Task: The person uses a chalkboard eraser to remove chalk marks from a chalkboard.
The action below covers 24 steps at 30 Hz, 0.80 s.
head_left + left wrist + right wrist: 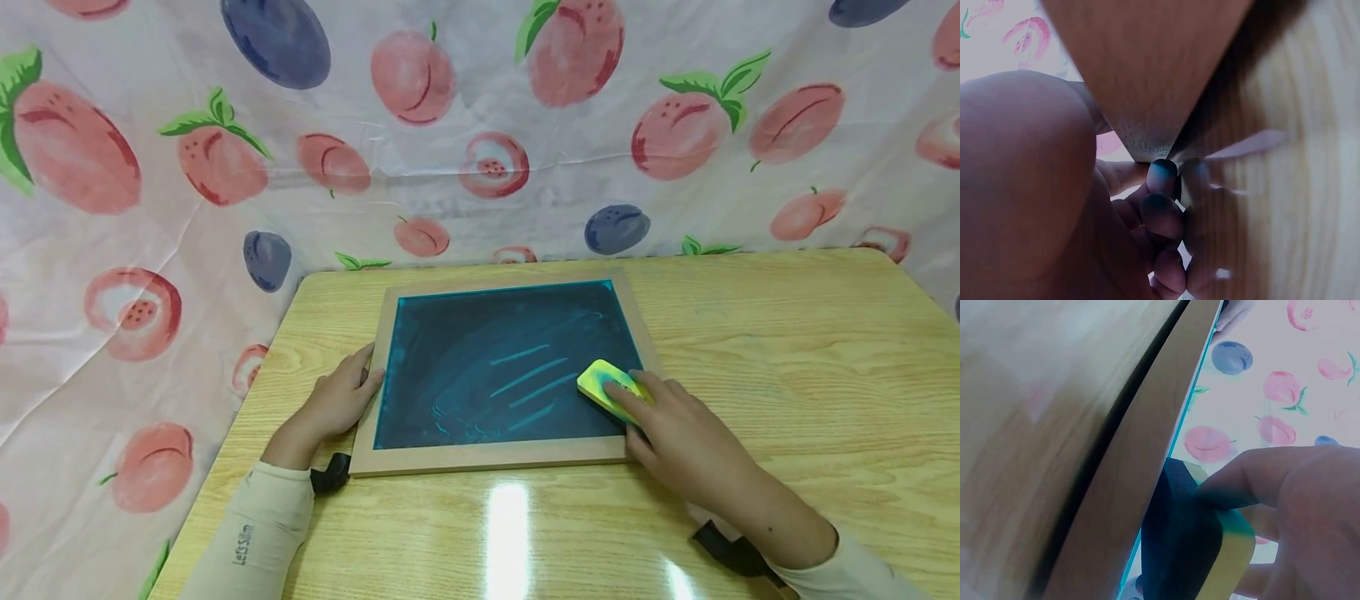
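A small chalkboard [457, 350] in a pale wooden frame lies on the table, with several blue-green chalk strokes across its middle and faint smears around them. My right hand [686, 437] grips a yellow-green eraser [597, 375] over the board's right side, thumb and fingers on its sides. In the right wrist view the dark felt underside of the eraser [1175, 534] shows close to the board's edge. At the frame's left edge, my left hand [341, 400] holds the wood, its thumb at the frame. Blue chalk colours the curled fingertips [1161, 175] in the left wrist view.
The light wood-grain table [810, 350] extends to the right of the board and in front of it. Behind and to the left hangs a fruit-print cloth [480, 108]. Dark wrist straps [332, 473] sit near both wrists.
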Tool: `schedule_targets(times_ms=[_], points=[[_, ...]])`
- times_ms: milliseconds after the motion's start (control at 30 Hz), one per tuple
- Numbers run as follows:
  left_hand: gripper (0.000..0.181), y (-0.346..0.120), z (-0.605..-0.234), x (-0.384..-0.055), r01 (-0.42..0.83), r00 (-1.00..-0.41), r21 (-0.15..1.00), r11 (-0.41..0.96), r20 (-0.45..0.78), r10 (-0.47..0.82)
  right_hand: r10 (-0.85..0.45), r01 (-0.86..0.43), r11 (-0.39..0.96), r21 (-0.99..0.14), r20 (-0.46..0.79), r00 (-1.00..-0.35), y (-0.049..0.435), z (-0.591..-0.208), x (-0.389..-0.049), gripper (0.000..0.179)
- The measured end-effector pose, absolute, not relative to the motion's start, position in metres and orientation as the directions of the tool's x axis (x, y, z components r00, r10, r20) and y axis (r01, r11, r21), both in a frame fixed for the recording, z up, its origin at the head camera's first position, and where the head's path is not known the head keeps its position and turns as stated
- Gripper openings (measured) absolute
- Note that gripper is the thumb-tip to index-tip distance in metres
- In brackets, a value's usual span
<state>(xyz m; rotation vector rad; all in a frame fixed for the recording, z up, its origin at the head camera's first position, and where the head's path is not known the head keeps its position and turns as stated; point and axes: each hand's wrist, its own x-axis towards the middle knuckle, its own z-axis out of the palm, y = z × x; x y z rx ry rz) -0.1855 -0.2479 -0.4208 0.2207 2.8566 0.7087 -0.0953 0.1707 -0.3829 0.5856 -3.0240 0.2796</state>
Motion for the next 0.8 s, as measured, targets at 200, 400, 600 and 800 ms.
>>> schedule_targets(times_ms=[200,400,600,800], points=[[0.059,-0.249,-0.421,-0.185,0.107,-0.97,0.474,0.874,-0.142,0.195,-0.401,-0.415,0.894,-0.172,0.112,-0.909,0.166,-0.385,-0.09,0.047],[0.06,-0.248,-0.42,-0.186,0.1,-0.971,0.465,0.88,-0.147,0.188,-0.426,-0.44,0.883,-0.167,0.112,-0.898,0.16,-0.387,-0.087,0.049],[0.061,-0.248,-0.42,-0.185,0.095,-0.972,0.46,0.883,-0.15,0.183,-0.457,-0.465,0.872,-0.151,0.088,-0.885,0.155,-0.388,-0.084,0.052],[0.06,-0.249,-0.42,-0.184,0.1,-0.97,0.472,0.876,-0.148,0.191,-0.462,-0.472,0.87,-0.145,0.095,-0.882,0.155,-0.388,-0.083,0.052]])
